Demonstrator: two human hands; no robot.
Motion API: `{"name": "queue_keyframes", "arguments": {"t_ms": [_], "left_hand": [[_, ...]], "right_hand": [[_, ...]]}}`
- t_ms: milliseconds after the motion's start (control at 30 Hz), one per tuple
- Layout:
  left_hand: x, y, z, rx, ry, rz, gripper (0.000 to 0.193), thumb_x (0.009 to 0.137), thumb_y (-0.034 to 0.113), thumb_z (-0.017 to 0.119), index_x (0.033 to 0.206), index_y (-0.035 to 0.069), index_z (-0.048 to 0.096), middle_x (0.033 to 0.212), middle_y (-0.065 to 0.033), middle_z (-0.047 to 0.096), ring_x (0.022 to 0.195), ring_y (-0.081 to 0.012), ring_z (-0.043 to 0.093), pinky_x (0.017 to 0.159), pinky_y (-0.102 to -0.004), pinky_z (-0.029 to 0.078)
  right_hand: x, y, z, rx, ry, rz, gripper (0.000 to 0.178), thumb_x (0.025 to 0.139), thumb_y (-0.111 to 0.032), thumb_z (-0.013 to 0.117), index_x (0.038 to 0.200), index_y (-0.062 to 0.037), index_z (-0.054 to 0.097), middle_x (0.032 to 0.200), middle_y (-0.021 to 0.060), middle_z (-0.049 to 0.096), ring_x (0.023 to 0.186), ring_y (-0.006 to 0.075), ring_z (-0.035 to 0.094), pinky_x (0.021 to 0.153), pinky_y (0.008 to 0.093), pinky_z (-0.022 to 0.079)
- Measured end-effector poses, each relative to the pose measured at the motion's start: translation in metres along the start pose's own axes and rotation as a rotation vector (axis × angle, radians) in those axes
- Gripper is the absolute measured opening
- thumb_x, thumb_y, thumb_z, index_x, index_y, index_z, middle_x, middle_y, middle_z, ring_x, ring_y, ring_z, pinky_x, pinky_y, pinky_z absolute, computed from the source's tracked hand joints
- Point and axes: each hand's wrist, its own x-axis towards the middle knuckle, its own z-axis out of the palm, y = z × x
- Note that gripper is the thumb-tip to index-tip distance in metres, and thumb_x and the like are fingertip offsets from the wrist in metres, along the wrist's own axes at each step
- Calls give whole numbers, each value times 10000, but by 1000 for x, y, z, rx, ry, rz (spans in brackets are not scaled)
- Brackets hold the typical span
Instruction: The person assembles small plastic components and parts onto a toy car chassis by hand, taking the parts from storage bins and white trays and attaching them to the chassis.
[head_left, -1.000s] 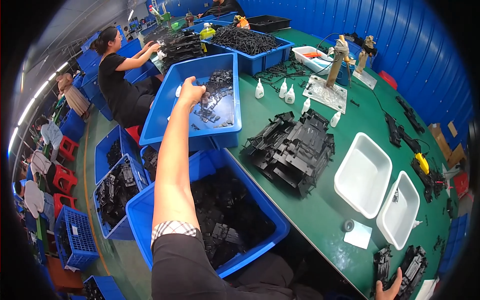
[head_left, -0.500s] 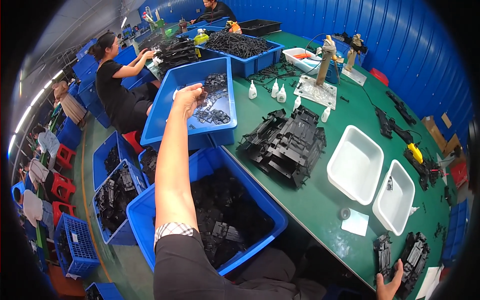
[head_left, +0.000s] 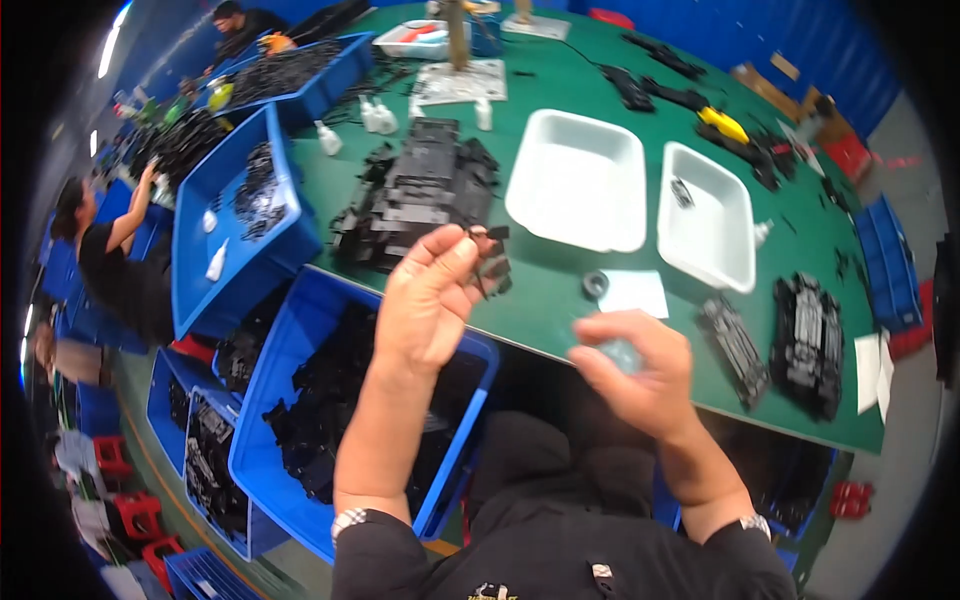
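My left hand [head_left: 428, 290] is closed on small black plastic parts [head_left: 491, 262], held between thumb and fingers above the table's near edge. Just behind it lies a stack of black plastic chassis-like parts [head_left: 418, 185]. My right hand [head_left: 640, 372], blurred by motion, hovers over the near edge with thumb and forefinger apart. I make out nothing gripped in it; its other fingers are partly hidden. Close by are a black tape-like roll [head_left: 595, 285] and a white sheet [head_left: 636, 294]. Two black chassis-like parts, a narrow one [head_left: 735, 348] and a wider one [head_left: 806, 345], rest farther right.
Two white trays [head_left: 578, 232] [head_left: 708, 275] stand on the green table; the right one holds a small part. Blue bins [head_left: 292, 205] [head_left: 262, 482] with black parts are at left. Small white bottles [head_left: 328, 138] stand behind the stack. A co-worker [head_left: 120, 250] sits far left.
My left hand has come back from the blue bin on the table, now holding small black parts. My right hand has left the black chassis-like parts and moved toward the middle. The view has turned right.
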Motion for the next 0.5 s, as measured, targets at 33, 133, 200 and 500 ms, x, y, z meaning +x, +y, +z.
{"name": "queue_keyframes", "arguments": {"t_ms": [33,133,200,500], "left_hand": [[-4,-22,6,-51,13,-62,166,857,12,616,1003,69,560,1031,-117,636,986,-247,611,854,-427,495],[-28,-66,29,-124,68,-121,182,843,-13,630,982,69,547,1030,-118,623,983,-234,604,898,-401,483],[-40,-85,35,-139,85,-145,180,839,-22,631,973,66,550,1035,-124,621,975,-221,600,895,-350,479],[-78,-114,55,3,37,-144,206,851,-61,564,1009,66,600,1081,-139,625,1064,-235,579,943,-350,454]], "right_hand": [[0,3,7,-15,21,-19,250,722,-102,749,916,8,637,873,135,656,779,241,647,692,301,507],[-13,12,16,-163,45,-47,350,696,-104,764,986,-5,596,923,150,634,799,308,625,684,347,515],[-29,24,12,-234,73,-38,393,684,-100,768,1017,-18,576,942,139,614,803,313,614,665,353,515],[-67,24,-19,152,59,281,246,758,-59,720,964,-8,595,859,99,578,722,196,610,633,300,502]]}}
